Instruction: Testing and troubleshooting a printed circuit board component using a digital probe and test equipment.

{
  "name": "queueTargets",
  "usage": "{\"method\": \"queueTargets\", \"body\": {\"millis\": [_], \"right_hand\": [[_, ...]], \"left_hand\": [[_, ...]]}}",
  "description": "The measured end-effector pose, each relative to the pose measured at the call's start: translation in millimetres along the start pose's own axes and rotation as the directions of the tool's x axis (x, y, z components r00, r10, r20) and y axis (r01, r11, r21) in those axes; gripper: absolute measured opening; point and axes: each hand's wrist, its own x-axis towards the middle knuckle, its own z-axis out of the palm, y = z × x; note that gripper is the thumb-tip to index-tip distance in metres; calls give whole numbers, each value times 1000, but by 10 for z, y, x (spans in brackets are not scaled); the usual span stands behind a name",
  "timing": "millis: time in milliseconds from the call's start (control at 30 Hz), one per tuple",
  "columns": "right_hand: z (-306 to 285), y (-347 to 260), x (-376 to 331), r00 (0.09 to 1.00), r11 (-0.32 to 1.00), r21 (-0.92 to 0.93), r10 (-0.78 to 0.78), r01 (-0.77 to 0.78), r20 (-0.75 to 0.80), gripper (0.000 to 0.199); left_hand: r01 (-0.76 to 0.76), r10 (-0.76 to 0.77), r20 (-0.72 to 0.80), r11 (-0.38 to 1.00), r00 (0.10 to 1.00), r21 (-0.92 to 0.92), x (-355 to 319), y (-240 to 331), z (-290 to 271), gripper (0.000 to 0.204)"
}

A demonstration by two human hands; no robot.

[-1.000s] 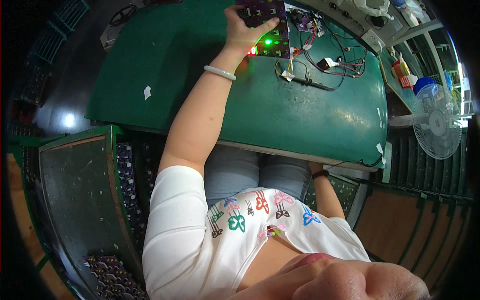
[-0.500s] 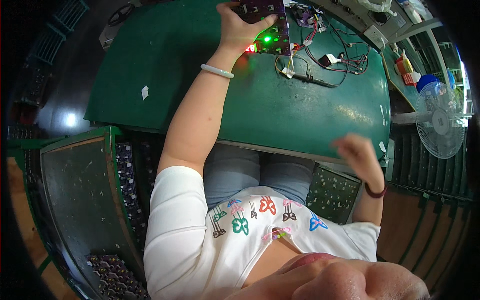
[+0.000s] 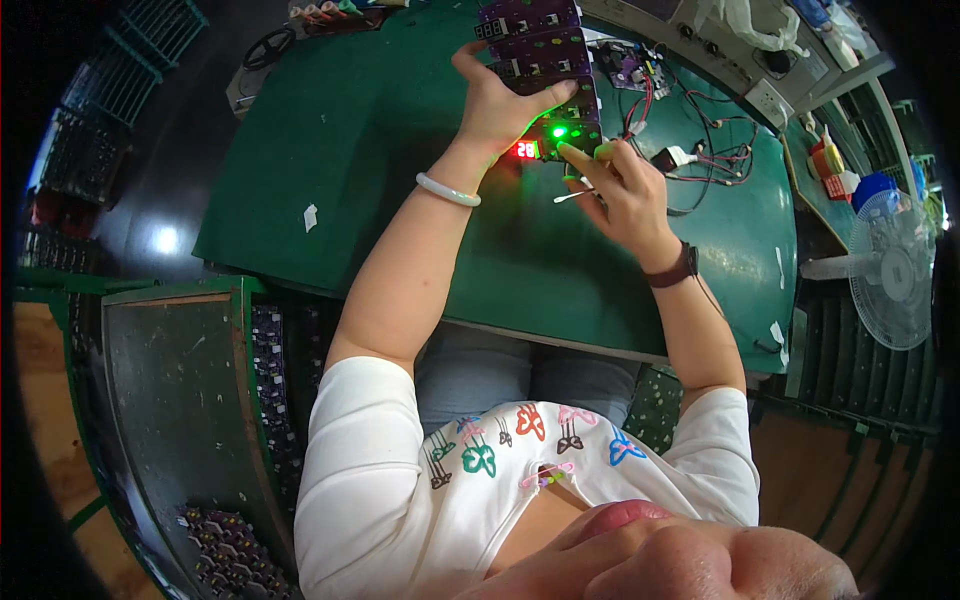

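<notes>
A purple circuit board panel [image 3: 540,62], made of joined sections, lies at the far middle of the green table. My left hand [image 3: 497,112] is closed on it, thumb across its face and a finger at its left edge. A green light [image 3: 558,132] glows on the nearest section, beside a lit red digit display [image 3: 525,150]. My right hand [image 3: 632,195] reaches in from the right. Its index fingertip touches the board just below the green light, with the other fingers partly bent and apart. A thin white-tipped piece [image 3: 566,198] shows by the right thumb; whether it is held is unclear.
Another circuit board [image 3: 632,68] with red and black wires lies right of the panel. A white plug [image 3: 674,158] rests among tangled cables. A paper scrap [image 3: 311,217] is on the table's left. A white fan [image 3: 890,270] stands at right; boards fill a rack [image 3: 225,550] at lower left.
My right hand has moved from near the table's front right edge up to the board, its finger now on it. My left hand keeps its hold. The view has shifted, showing more of the panel.
</notes>
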Motion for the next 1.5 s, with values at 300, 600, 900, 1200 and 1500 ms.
{"method": "queueTargets", "body": {"millis": [300, 600, 900, 1200, 1500], "right_hand": [[127, 6, -103, 983, 989, 133, 84, -62, -165, 24], [197, -20, -133, 962, 984, 161, 120, -82, -246, 18], [231, -13, -135, 948, 974, 179, 180, -136, -264, 19], [45, -83, -130, 965, 956, 259, 189, -139, -183, 43], [115, 38, -179, 906, 952, 269, 235, -143, -353, 52]], "left_hand": [[-92, 86, 78, 993, 993, 77, 22, -11, -44, 108], [-158, 135, 146, 974, 980, 163, 6, 102, -59, 119], [-258, 234, 121, 929, 965, 266, 15, 92, -32, 114], [-90, 80, 83, 988, 993, 123, 27, -8, -112, 127], [-129, 123, 41, 966, 992, 224, 24, 8, -96, 129]]}}
